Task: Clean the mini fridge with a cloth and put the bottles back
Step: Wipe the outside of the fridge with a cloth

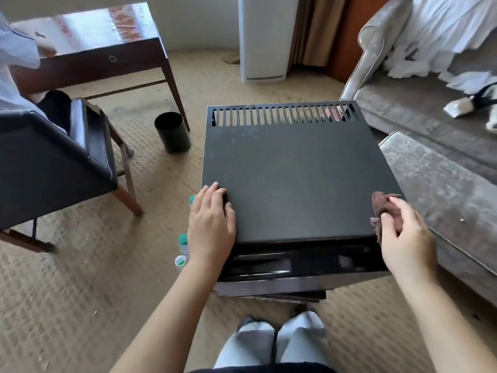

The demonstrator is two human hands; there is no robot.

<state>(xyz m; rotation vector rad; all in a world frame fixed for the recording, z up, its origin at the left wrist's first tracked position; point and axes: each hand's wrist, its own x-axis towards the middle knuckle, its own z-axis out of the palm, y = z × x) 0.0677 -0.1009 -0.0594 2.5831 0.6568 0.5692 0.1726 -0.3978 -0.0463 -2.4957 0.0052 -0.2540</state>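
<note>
I see my left hand point(212, 224) lying flat on the top of the mini fridge point(290, 170), at its near left corner. The fingers are straight and close together, pointing away from me, and the palm hangs a little over the left edge. My right hand point(407, 238) is at the near right corner, with thumb and fingers curled round a bunched brown cloth point(385, 208). The cloth touches the corner of the fridge top. Its length runs from just beyond my fingertips back under the hand, roughly along the fridge's right edge.

The fridge sits on the carpet between my two hands. Its glossy black front faces me, just below my wrists, and the slotted vent strip runs crosswise along the far edge, well beyond my fingertips. The top looks close to square, so I cannot tell which way its long axis runs.

Just left of my left hand, three bottles point(183, 242) with green caps stand upright on the carpet, in a row running away from me beside the fridge's left side. My hand partly hides them.

Farther left of that hand stand a dark chair point(53, 162) and a black waste bin point(172, 133). A grey footstool point(443, 195) sits just right of my right hand.
</note>
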